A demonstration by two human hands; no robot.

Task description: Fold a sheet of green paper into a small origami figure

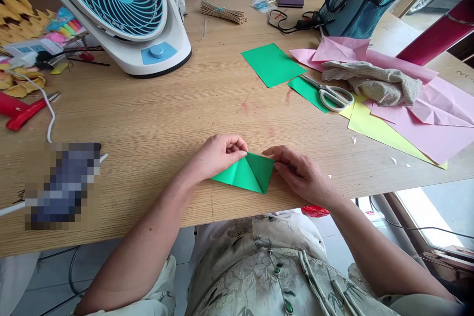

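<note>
At the near edge of the wooden table (166,118), the folded green paper (246,174) lies flat, left hand (218,155) pinching its top corner, right hand (299,173) closed on its right corner; a clean crease likely needs edges matched before pressing.

Bright, even daylight fills the scene, seemingly from the open side at the right, where the floor beyond the wooden table (148,123) is washed out almost to white. Shadows are soft and short, darkest beneath the base of the fan (122,5), and the tabletop shows no harsh glare. The folded green paper (244,173) at the centre is crisply in focus, while the edges bow with wide-lens distortion and a blocky pixelated patch (62,185) hides something at the left.
</note>
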